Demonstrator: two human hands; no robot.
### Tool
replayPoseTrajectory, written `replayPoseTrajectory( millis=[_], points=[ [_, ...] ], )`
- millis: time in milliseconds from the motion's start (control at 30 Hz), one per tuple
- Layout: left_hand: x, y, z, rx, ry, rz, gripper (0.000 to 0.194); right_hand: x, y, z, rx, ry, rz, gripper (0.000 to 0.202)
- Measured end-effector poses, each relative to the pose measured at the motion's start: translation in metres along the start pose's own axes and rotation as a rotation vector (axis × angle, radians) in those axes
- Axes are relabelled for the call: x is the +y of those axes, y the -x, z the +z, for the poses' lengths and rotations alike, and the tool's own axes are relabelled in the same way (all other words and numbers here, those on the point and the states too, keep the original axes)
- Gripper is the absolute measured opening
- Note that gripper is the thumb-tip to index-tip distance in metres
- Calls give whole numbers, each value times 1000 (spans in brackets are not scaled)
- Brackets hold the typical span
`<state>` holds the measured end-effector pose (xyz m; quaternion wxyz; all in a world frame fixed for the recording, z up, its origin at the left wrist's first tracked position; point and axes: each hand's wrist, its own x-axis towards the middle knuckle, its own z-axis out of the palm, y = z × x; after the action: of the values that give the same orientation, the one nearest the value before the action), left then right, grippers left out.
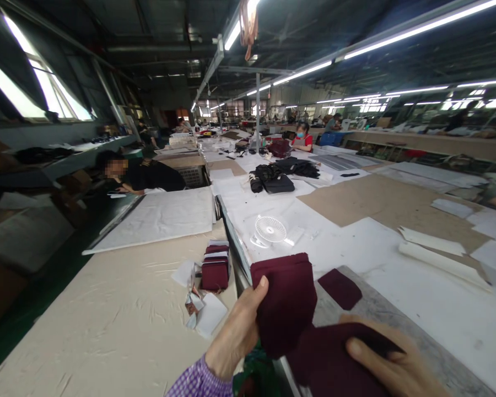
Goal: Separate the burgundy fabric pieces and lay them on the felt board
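My left hand grips a stack of maroon fabric pieces, thumb on the front face. At the lower right, my right hand holds another maroon piece between thumb and fingers; it overlaps the lower edge of the stack. A single maroon piece lies on the grey sheet just beyond my right hand. To the left of my left hand, a pile of maroon and light pieces rests on the beige-covered table, beside some paper and fabric scraps.
A small white fan lies on the white table. Black garments are heaped farther off. A gap separates the two tables. One person leans at the left; another in red is farther back.
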<state>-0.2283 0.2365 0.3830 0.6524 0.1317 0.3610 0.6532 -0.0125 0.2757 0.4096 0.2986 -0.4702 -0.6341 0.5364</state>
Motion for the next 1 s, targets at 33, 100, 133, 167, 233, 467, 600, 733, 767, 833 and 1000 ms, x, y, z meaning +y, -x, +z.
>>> replayPoseTrajectory(
  millis=[33, 100, 133, 167, 233, 467, 600, 733, 767, 833, 1000],
  points=[
    [-2, 1, 1, -27, -27, -6, 46, 1, -5, 4, 5, 42, -82, 33],
    [-6, 3, 4, -80, -59, -13, 46, 3, -18, 10, 51, 86, -223, 34],
    [-8, 5, 5, -106, -61, -13, 46, 5, -23, 13, 58, 80, -256, 36],
    [-9, 6, 5, -127, -59, -11, 46, 6, -28, 16, 34, 55, -254, 39],
    [-9, 6, 6, -148, -64, -10, 47, 8, -32, 22, -82, -34, -183, 42],
    [-2, 1, 3, -249, 62, -115, 60, 3, -29, 38, -119, -175, 2, 45],
    [-7, 1, -7, -314, 98, -108, 69, 4, -31, 41, -24, -198, 36, 38],
    [-16, 1, -12, -292, -7, 28, 51, 7, -33, 42, -29, -171, 18, 39],
    [-17, 1, -11, -293, -43, 45, 49, 8, -34, 42, -31, -152, -7, 38],
    [-18, 0, -8, -288, -89, 52, 46, 9, -35, 43, -16, -106, -64, 37],
    [-19, -1, -2, -195, -73, 55, 37, 11, -37, 45, 9, -92, -73, 36]
  ],
)
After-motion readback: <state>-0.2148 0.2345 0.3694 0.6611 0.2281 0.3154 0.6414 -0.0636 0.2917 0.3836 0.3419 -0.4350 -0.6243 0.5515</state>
